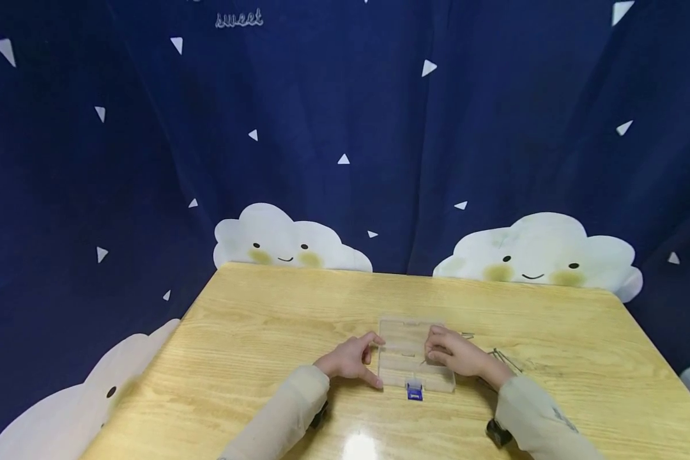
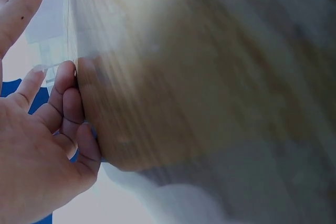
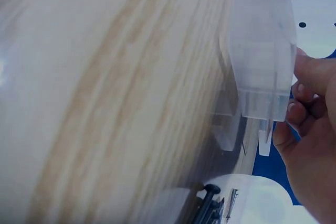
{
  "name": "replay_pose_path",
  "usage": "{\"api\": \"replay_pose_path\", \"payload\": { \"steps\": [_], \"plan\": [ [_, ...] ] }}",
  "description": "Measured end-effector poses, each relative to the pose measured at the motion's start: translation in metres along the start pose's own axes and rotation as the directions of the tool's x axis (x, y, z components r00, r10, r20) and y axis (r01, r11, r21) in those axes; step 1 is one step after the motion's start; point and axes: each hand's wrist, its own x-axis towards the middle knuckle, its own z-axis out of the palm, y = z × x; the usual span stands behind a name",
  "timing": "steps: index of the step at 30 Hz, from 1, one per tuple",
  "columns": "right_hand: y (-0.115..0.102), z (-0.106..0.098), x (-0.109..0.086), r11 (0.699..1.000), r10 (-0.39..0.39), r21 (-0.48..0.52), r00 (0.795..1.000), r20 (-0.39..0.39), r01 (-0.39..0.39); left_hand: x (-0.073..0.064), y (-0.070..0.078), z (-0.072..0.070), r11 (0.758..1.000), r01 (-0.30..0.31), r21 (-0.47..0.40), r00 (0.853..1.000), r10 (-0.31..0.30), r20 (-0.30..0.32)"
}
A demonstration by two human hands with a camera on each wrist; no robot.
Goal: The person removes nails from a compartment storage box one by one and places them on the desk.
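A clear plastic box [image 1: 399,369] with a blue latch [image 1: 414,391] on its near side lies opened out on the table, its transparent lid folded back. My left hand [image 1: 353,360] touches the box's left edge, thumb at the near corner and index finger farther back. In the left wrist view the other fingers [image 2: 71,103] of that hand are bent beside the tabletop. Over the right part of the box, my right hand [image 1: 454,351] pinches a thin, nail-like piece [image 1: 423,362] with its tip pointing down. In the right wrist view its fingertips are right at the box wall [image 3: 262,51].
Several dark nails [image 1: 503,359] lie loose right of the box, partly behind the right forearm; their heads [image 3: 212,188] show in the right wrist view. A few smaller nails [image 1: 467,335] lie farther back. A dark blue curtain [image 1: 322,96] hangs behind the wooden table [image 1: 253,326].
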Motion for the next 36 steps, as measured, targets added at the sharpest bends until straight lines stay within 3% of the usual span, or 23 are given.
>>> {"api": "replay_pose_path", "payload": {
  "steps": [8,17,29,36],
  "plan": [
    [0.002,-0.006,-0.009,1.000,0.005,0.023,0.995,-0.101,-0.003,0.000,-0.002,0.000,0.999,-0.027,0.025,1.000,0.027,0.002],
    [0.001,-0.017,-0.018,0.998,0.050,0.049,0.975,-0.218,-0.040,0.001,-0.002,0.001,0.998,-0.033,0.061,0.999,0.034,-0.015],
    [0.017,-0.035,-0.029,0.984,0.175,0.017,0.958,-0.225,-0.175,0.000,-0.002,0.001,0.998,-0.026,0.059,0.999,0.027,-0.017],
    [0.025,-0.042,-0.035,0.953,0.298,0.012,0.928,-0.222,-0.303,0.000,-0.002,0.001,0.998,-0.022,0.050,1.000,0.022,-0.009]
  ]
}}
